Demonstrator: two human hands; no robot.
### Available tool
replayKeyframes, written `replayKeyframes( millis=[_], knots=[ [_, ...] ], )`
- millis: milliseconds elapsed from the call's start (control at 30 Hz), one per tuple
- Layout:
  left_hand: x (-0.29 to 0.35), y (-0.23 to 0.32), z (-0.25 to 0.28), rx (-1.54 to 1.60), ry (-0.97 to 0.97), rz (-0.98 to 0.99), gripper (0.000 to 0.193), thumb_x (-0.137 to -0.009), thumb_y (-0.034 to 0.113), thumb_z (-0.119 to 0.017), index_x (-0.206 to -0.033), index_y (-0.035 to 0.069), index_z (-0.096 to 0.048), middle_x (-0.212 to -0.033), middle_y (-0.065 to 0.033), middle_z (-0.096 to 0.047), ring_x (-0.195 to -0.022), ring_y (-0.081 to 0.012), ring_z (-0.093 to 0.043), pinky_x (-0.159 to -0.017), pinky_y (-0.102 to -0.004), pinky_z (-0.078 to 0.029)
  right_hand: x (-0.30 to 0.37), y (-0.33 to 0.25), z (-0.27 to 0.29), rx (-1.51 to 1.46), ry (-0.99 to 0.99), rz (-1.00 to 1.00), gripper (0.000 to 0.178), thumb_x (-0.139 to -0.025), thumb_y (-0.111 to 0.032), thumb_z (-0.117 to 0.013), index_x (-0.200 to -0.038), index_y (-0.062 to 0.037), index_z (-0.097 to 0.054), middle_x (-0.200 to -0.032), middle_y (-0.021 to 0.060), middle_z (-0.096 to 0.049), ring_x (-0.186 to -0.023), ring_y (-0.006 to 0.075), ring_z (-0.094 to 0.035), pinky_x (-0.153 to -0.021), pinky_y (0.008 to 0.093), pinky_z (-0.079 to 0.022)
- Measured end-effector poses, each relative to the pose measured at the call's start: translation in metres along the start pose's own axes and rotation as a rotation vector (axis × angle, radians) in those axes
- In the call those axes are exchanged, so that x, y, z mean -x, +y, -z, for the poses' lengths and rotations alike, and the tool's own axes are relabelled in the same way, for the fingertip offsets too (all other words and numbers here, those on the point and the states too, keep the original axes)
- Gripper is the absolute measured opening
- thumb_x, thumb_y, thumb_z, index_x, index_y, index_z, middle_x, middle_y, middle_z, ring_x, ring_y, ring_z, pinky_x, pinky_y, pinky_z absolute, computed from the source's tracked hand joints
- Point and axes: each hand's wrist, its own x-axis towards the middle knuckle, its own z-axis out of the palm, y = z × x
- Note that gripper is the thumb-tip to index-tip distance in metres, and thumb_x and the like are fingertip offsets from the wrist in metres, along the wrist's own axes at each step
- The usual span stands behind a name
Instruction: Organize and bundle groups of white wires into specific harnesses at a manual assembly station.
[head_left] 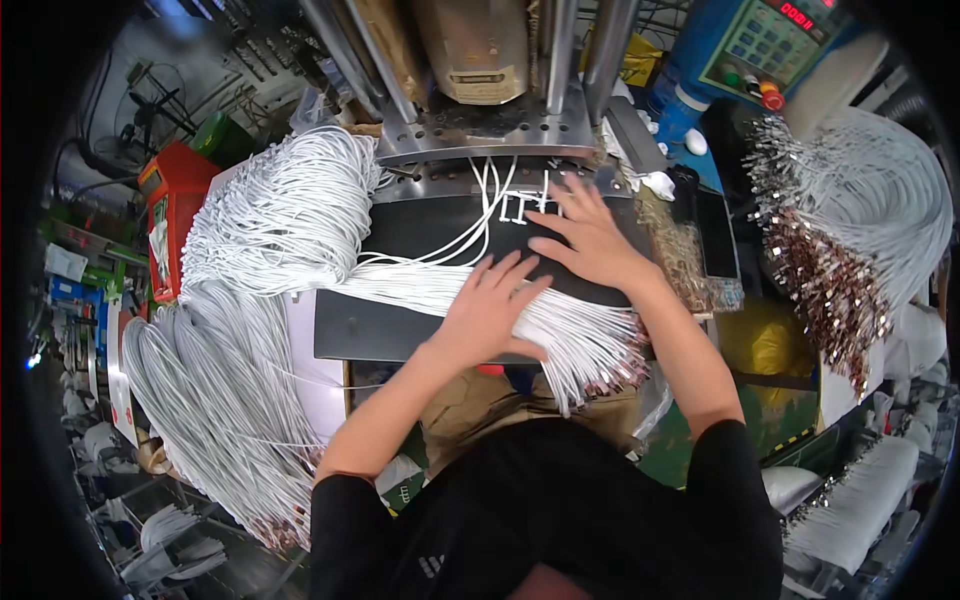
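My left hand [485, 310] lies with spread fingers on a bundle of white cables [405, 283], pressing on it from above. The bundle's loose ends fan out toward me on the right, with reddish-brown tips [625, 365]. My right hand [597, 245] is stretched out over the dark work surface [410, 225], fingers apart, nothing gripped. By its fingertips lie small white T- and H-shaped plastic pieces [514, 207]. A few single white cables [487, 205] curve from the bundle up to the metal plate of the press [480, 140]. What lies beneath both palms is hidden.
A large coil of white cables [285, 205] sits at left, with greyer cables [215, 370] hanging nearer me. Another cable bundle [860, 190] hangs at far right. Steel posts [562, 60] rise ahead. A control box [775, 50], dark phone-like slab [715, 235] and red box [175, 205] flank the bench.
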Motion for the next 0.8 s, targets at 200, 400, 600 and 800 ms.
replayKeyframes(
  millis=[200,400,600,800],
  knots=[
    [-0.006,-0.011,0.034,0.116,-0.057,0.069,0.068,-0.078,0.044,-0.076,-0.132,0.008,-0.057,-0.138,-0.0153,-0.053,-0.128,-0.0342,-0.049,-0.110,-0.0458,-0.037,0.073,0.001,0.030,-0.591,0.135,-0.226,0.031,-0.100,-0.023,-0.050,-0.107,-0.0015,-0.072,-0.111,0.0114,-0.068,-0.112,0.0242,-0.058,-0.101,0.0392,-0.040],
    [0.021,-0.068,0.068,-0.054,-0.201,0.213,0.042,-0.083,0.029,-0.074,-0.112,0.001,-0.062,-0.100,-0.0120,-0.063,-0.093,-0.0311,-0.057,-0.084,-0.0410,-0.046,0.295,0.062,0.010,-0.807,0.555,-0.858,0.023,-0.093,-0.014,-0.057,-0.089,0.0031,-0.070,-0.085,0.0099,-0.066,-0.074,0.0145,-0.057,-0.065,0.0279,-0.044],
    [0.014,-0.094,0.093,0.642,0.079,0.642,0.030,-0.086,0.025,-0.072,-0.103,0.001,-0.064,-0.085,-0.0129,-0.064,-0.076,-0.0319,-0.058,-0.074,-0.0425,-0.047,0.335,0.053,-0.056,-0.030,0.458,-0.968,0.019,-0.093,-0.013,-0.062,-0.103,0.0019,-0.067,-0.096,0.0120,-0.067,-0.088,0.0231,-0.063,-0.080,0.0311,-0.049],
    [-0.025,0.000,0.046,0.077,-0.264,0.194,0.038,-0.083,0.025,-0.071,-0.109,0.000,-0.063,-0.097,-0.0259,-0.067,-0.094,-0.0458,-0.062,-0.080,-0.0493,-0.048,0.142,-0.032,0.012,-0.226,0.438,-0.268,0.076,-0.070,-0.045,-0.079,-0.135,-0.0125,-0.057,-0.138,0.0143,-0.054,-0.126,0.0329,-0.051,-0.108,0.0484,-0.036]
  ],
)
